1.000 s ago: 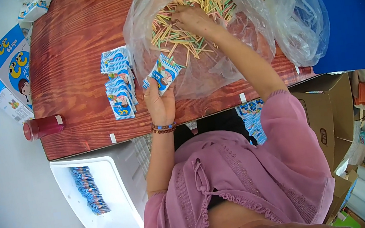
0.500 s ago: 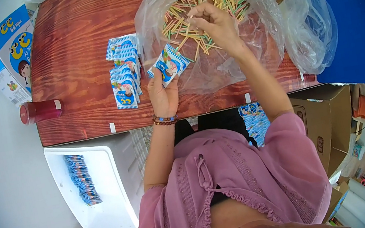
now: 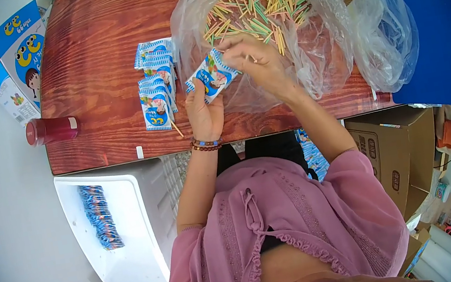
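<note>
My left hand (image 3: 206, 111) is closed on a small blue-and-white packet (image 3: 212, 77), held tilted above the table's near side. At the packet's upper right edge is my right hand (image 3: 257, 66), its fingers bent together. A small pale tip shows among those fingers; what it belongs to is hidden. Beyond both hands, many thin pastel sticks (image 3: 257, 6) in yellow, green and pink lie in a large clear plastic bag (image 3: 186, 20). Left of my left hand, several similar packets (image 3: 156, 107) overlap in a row, with a single stick (image 3: 177, 129) by the nearest one.
A red-lidded jar (image 3: 52, 129) lies at the left of the wooden table (image 3: 100, 60). Below that side, a white bin (image 3: 138, 261) contains a row of packets. Printed cartons (image 3: 22, 49) stand far left. An open brown box (image 3: 384, 157) is at the right, below the table.
My right hand has come down from over the sticks to the packet's edge. A stick now shows beside the nearest packet of the row. My left hand still holds its packet.
</note>
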Demonstrator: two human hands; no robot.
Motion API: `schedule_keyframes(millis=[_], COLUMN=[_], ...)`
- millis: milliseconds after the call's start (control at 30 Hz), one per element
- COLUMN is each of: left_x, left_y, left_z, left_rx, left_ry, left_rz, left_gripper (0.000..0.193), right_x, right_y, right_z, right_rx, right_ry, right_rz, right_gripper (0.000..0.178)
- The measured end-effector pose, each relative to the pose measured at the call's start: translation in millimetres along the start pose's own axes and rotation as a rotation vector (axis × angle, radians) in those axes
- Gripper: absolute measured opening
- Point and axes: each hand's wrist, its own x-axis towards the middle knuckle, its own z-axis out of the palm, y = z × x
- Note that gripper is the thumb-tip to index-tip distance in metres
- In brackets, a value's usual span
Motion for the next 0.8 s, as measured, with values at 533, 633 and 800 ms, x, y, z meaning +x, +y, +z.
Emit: schedule_keyframes(millis=[533, 633, 800], left_x=[-26, -28, -41], left_y=[18, 24, 42], left_z=[14, 13, 4], left_rx=[-0.022, 0.168, 0.054], left_ry=[-0.215, -0.129, -0.066], left_rz=[0.047, 0.151, 0.174], left_gripper=[0.024, 0.019, 0.021], right_x=[-5, -3, 2], right_y=[-38, -50, -46], right_z=[19, 36, 60], right_rx=[-0.17, -0.097, 0.027], right_ry=[-0.137, -0.114, -0.133], right_rz=[0.181, 0.293, 0.302], right_gripper=[0.015, 0.013, 0.011])
